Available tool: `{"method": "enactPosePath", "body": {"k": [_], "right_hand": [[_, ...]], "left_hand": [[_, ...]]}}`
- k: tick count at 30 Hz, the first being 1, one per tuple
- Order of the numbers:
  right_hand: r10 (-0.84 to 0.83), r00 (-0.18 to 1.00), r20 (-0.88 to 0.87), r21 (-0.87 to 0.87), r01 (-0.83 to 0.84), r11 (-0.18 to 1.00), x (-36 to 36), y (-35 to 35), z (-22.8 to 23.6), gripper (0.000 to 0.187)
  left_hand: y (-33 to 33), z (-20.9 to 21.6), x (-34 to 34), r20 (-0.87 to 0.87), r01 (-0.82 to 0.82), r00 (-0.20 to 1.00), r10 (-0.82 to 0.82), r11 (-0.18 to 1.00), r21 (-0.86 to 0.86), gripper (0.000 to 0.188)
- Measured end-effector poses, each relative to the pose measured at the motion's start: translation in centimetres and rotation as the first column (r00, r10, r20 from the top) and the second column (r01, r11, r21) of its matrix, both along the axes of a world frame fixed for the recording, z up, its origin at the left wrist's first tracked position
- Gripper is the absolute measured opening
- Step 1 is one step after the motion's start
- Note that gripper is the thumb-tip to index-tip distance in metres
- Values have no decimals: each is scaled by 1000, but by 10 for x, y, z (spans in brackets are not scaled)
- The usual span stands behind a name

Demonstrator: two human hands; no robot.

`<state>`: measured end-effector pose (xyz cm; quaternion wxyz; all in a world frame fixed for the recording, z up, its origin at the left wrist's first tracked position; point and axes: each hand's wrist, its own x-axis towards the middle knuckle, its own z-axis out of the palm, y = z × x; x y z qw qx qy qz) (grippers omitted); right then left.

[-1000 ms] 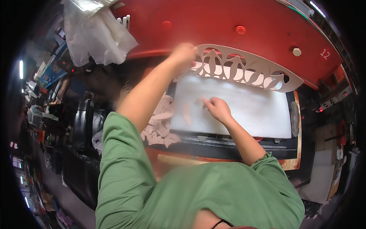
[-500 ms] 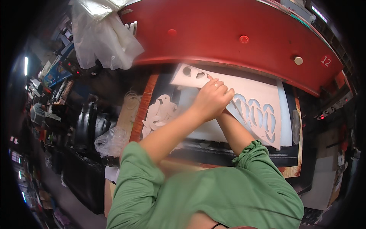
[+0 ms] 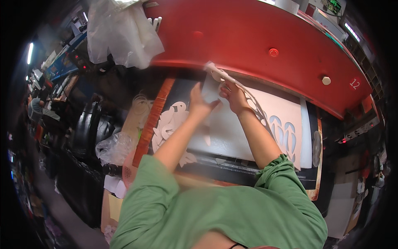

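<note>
A pale pink sheet (image 3: 286,103) with sole-shaped cut-outs lies over a light blue-grey board (image 3: 232,145). Its left part is lifted and folded up, with the raised edge standing toward the red machine. My right hand (image 3: 236,98) is closed on that lifted part, thumb and fingers curled at its edge. To the left, my left hand (image 3: 201,104) hangs over the board, apart from the sheet, its fingers spread and slightly blurred. Beside my left forearm, loose pale cut pieces (image 3: 169,121) form a heap. One narrow pale piece (image 3: 207,137) shows below my left hand.
A red machine front (image 3: 232,33) with a red button (image 3: 273,52) and a metal knob (image 3: 326,80) spans the far side. Clear plastic bags (image 3: 124,37) hang at the upper left. A wooden edge (image 3: 159,114) borders the work surface, with crumpled plastic (image 3: 114,148) beyond it.
My hands, together on the sheet before, have separated. The left has let go and moved left and opened. The sheet's left part has been lifted and folded toward the right.
</note>
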<state>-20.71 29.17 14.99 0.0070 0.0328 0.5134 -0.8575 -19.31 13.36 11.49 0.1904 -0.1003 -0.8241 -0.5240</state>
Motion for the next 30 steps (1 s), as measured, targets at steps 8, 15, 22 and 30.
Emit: {"method": "enactPosePath", "body": {"k": [8,15,22,30], "right_hand": [[-30,994,108,234,4,972,14,7,30,40],[-78,997,-10,405,75,911,-3,16,27,31],[-21,995,100,792,-67,607,-11,20,20,23],[-126,992,-25,145,128,981,-10,39,42,51]], "left_hand": [[34,66,-44,49,99,994,-95,991,-92,34],[23,76,-28,69,231,973,-220,936,-265,43],[15,99,-30,307,342,925,-223,841,-420,51],[-18,104,-30,389,362,912,-130,701,-615,48]]}}
